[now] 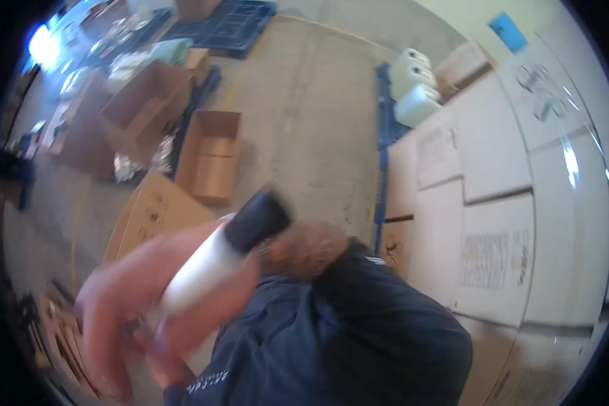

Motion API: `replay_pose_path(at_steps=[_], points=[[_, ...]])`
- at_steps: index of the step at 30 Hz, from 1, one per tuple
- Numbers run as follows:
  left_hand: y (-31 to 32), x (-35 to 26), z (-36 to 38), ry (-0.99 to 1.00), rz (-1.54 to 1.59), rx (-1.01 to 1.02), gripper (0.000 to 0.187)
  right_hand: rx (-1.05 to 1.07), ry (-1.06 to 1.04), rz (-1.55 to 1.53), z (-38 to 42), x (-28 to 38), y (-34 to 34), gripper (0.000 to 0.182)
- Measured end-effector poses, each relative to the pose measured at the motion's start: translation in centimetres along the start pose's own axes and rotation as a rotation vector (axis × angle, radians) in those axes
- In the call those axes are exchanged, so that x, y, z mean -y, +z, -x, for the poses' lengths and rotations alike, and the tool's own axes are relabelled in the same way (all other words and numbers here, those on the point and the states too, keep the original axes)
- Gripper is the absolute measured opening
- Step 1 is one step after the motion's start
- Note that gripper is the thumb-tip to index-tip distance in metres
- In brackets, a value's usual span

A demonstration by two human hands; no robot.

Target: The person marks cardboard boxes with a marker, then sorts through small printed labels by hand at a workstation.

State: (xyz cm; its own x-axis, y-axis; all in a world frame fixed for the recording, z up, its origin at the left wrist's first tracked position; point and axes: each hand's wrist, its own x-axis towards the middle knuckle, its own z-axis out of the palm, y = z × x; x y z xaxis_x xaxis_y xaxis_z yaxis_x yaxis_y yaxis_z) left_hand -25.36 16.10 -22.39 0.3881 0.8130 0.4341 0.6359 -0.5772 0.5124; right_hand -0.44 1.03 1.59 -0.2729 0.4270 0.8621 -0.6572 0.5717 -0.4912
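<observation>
My left hand (125,308) is close to the camera at the lower left, blurred, and wrapped around a white tube (199,271) with a black end (257,220) that points up and to the right. My right hand (311,247) sits just right of the black end, curled, at the end of a dark blue sleeve (358,331). Blur hides whether it touches or grips the tube.
An open cardboard box (210,155) and a flattened carton (152,213) lie on the concrete floor ahead. Stacked white cartons (494,203) fill the right side. White jugs (416,84) stand on a blue pallet behind them. More boxes and clutter crowd the far left.
</observation>
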Motion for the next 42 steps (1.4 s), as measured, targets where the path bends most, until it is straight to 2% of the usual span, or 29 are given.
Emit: replay_pose_path(at_steps=[1,2,3,4,7,9,11,13,15,17,19,21,23,25,26,28,29,32,35,37,39,41,42], points=[[-1.8,0.9,0.5,-0.031,-0.056,-0.043,0.019,-0.176,0.280,-0.015,2.6,2.2,-0.7,0.032],[-3.7,1.3,0.8,-0.061,-0.114,-0.091,0.020,-0.401,0.405,-0.004,5.0,3.1,-1.2,0.031],[-4.1,0.2,0.3,-0.034,-0.135,-0.113,0.021,-0.472,0.441,0.035,7.9,3.8,-3.3,0.032],[-3.2,-1.7,-1.0,-0.007,-0.148,-0.133,0.022,-0.661,0.479,0.125,9.8,5.4,-4.2,0.033],[-1.3,-5.0,-3.2,0.032,-0.292,-0.239,0.022,-0.827,0.443,0.508,17.3,11.0,-8.5,0.029],[1.5,-8.0,-4.8,0.026,-0.377,-0.333,0.021,-0.971,0.462,0.541,21.5,15.2,-10.8,0.026],[5.0,-10.5,-5.9,0.019,-0.449,-0.419,0.021,-1.004,0.402,0.549,24.3,18.4,-13.4,0.026],[9.6,-13.9,-6.2,-0.186,-0.534,-0.311,0.019,-1.083,0.391,0.514,26.4,21.7,-15.8,0.024],[15.8,-17.9,-6.5,-0.221,-0.557,-0.336,0.022,-1.105,0.413,0.524,28.7,25.3,-18.6,0.023],[22.4,-20.3,-6.2,-0.260,-0.508,-0.271,0.026,-1.149,0.571,0.587,30.1,28.8,-20.6,0.022],[28.6,-21.6,-5.3,-0.156,-0.322,-0.115,0.050,-1.152,0.625,0.609,31.4,31.7,-22.6,0.021],[34.1,-20.4,-2.0,-0.256,-0.446,0.156,0.061,-1.218,0.693,0.581,32.9,34.1,-23.9,0.020],[38.4,-18.3,0.5,-0.569,-0.720,0.704,0.050,-1.255,0.667,0.589,34.0,35.7,-24.7,0.018],[40.5,-19.0,0.9,-0.432,-0.676,0.681,0.042,-1.337,0.725,0.577,35.1,37.6,-25.6,0.018],[41.1,-18.9,1.1,-0.440,-0.669,0.683,0.042,-1.329,0.707,0.581,35.7,38.1,-26.4,0.019],[41.4,-18.0,0.7,-0.620,-0.459,0.721,0.034,-1.354,0.736,0.597,36.4,38.9,-28.0,0.018],[41.0,-17.8,0.4,-0.642,-0.459,0.714,0.034,-1.384,0.758,0.605,36.7,39.2,-29.0,0.018],[39.0,-15.6,-1.4,-0.357,-0.524,0.550,0.027,-1.362,0.772,0.535,37.3,39.5,-33.4,0.020],[39.9,-15.7,-5.4,-0.542,-0.542,0.597,0.026,-1.311,0.815,0.535,37.1,38.5,-39.4,0.025],[39.7,-17.1,-7.8,-0.610,-0.522,0.640,0.029,-1.310,0.771,0.517,36.5,37.3,-44.5,0.032],[40.1,-17.5,-8.4,-0.675,-0.477,0.763,0.038,-1.304,0.787,0.585,36.8,36.3,-49.9,0.038],[39.7,-18.8,-10.0,-0.725,-0.539,0.867,0.046,-1.295,0.989,0.719,39.2,36.3,-55.4,0.042],[39.9,-18.6,-10.4,-0.767,-0.533,0.927,0.049,-1.421,0.952,0.736,38.5,35.5,-57.4,0.045]])
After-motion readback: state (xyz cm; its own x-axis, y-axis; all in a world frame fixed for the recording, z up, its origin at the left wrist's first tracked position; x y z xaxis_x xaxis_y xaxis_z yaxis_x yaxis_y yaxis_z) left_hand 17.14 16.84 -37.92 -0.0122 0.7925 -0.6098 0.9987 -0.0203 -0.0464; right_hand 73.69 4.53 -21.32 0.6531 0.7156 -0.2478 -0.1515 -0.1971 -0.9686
